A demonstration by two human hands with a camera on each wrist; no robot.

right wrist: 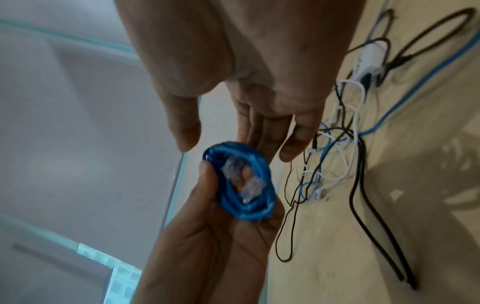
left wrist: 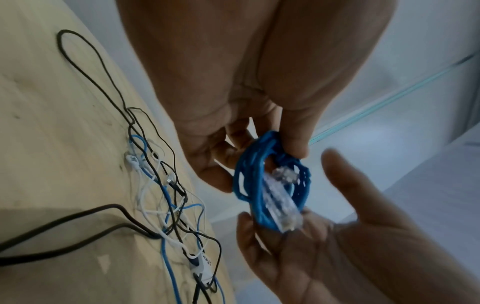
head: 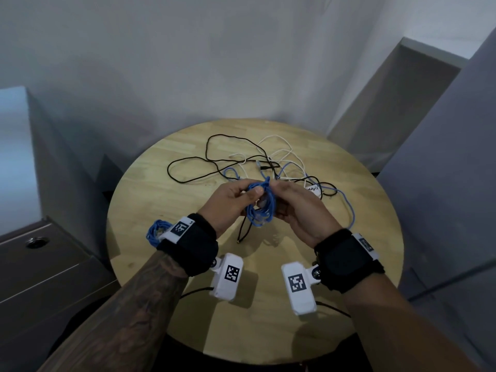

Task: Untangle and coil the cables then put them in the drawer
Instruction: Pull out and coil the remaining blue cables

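A small blue network-cable coil (head: 261,204) with clear plugs (left wrist: 281,197) is held above the round wooden table (head: 281,334). My left hand (head: 248,194) pinches the coil (left wrist: 244,181) between thumb and fingers. My right hand (head: 280,196) faces it with straight fingers (right wrist: 262,131) touching the coil (right wrist: 259,207) and its thumb held apart. Behind the hands a tangle of black, white and light blue cables (head: 268,165) lies on the table. A second blue coil (head: 155,232) lies on the table's left edge, partly hidden by my left wrist band.
A grey drawer cabinet (head: 53,277) with a round lock (head: 36,242) stands left of the table, its drawers closed. A light blue cable (head: 349,210) runs toward the table's right edge. Grey furniture (head: 442,170) stands to the right, and the wall is close behind.
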